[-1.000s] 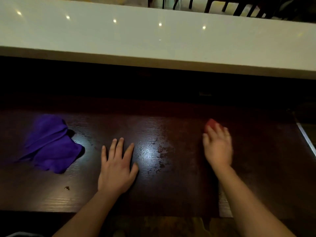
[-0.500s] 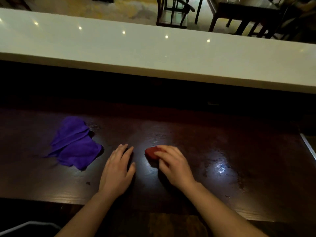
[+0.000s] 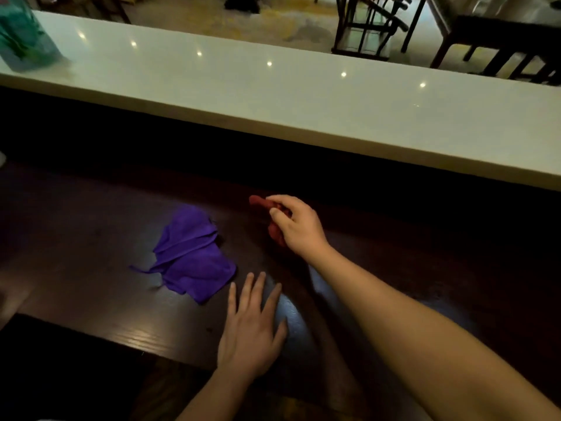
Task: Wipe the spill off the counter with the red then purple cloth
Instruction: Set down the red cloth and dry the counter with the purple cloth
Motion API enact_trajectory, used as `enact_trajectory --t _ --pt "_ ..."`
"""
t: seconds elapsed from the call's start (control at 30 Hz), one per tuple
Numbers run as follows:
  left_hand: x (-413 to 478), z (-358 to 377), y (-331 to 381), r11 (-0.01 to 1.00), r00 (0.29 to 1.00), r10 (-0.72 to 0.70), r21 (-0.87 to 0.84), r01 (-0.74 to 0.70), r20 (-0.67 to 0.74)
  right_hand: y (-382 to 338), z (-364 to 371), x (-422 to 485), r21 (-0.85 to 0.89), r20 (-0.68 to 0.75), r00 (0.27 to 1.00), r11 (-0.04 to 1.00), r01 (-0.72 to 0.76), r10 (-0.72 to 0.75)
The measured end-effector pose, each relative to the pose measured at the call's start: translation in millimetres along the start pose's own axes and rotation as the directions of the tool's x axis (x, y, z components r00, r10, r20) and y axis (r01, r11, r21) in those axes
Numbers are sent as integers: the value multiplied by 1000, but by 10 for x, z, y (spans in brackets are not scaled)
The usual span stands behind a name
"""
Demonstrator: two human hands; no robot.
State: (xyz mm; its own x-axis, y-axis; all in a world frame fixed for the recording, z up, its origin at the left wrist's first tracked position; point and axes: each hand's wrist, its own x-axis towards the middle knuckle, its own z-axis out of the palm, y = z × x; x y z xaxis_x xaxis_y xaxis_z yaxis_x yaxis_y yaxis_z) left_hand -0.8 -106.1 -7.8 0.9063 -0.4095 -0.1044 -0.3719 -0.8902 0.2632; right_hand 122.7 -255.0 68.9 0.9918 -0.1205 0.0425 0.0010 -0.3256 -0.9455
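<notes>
The right hand [image 3: 299, 226] has its grip bunched around the red cloth [image 3: 274, 230] on the dark worktop [image 3: 91, 287], while the purple cloth [image 3: 194, 256] lies just left of the flat, empty left hand [image 3: 250, 338], the nearer one.

Right hand [image 3: 299, 227] grips the red cloth [image 3: 274, 230]; left hand [image 3: 250, 335] lies flat beside the purple cloth [image 3: 191, 253].

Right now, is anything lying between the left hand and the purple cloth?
Nothing visible. The left hand rests flat on the dark counter, and only bare wood separates it from the purple cloth.
</notes>
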Motion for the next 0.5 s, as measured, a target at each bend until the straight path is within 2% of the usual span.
enact_trajectory --t 0.13,0.23,0.3,0.37,0.43,0.5 --pt "-7 -36 10 1000 1000 12 -14 -12 8 43 397 231 -218 25 997 972 82 -78" --pt "-6 -28 1 1000 1000 24 -8 -24 -7 221 577 277 -393 157 986 912 117 -59" --pt "6 -14 5 1000 1000 23 5 -23 -6 342 634 273 -557 283 959 818 144 23" --pt "10 9 7 1000 1000 15 15 -15 -6 384 658 265 -693 297 953 700 172 59" --pt "12 21 1 1000 1000 16 10 -16 1 314 735 210 -757 292 951 582 297 -106" --pt "14 26 -12 999 999 41 18 -41 -4 209 940 124 -697 414 861 505 509 -296"
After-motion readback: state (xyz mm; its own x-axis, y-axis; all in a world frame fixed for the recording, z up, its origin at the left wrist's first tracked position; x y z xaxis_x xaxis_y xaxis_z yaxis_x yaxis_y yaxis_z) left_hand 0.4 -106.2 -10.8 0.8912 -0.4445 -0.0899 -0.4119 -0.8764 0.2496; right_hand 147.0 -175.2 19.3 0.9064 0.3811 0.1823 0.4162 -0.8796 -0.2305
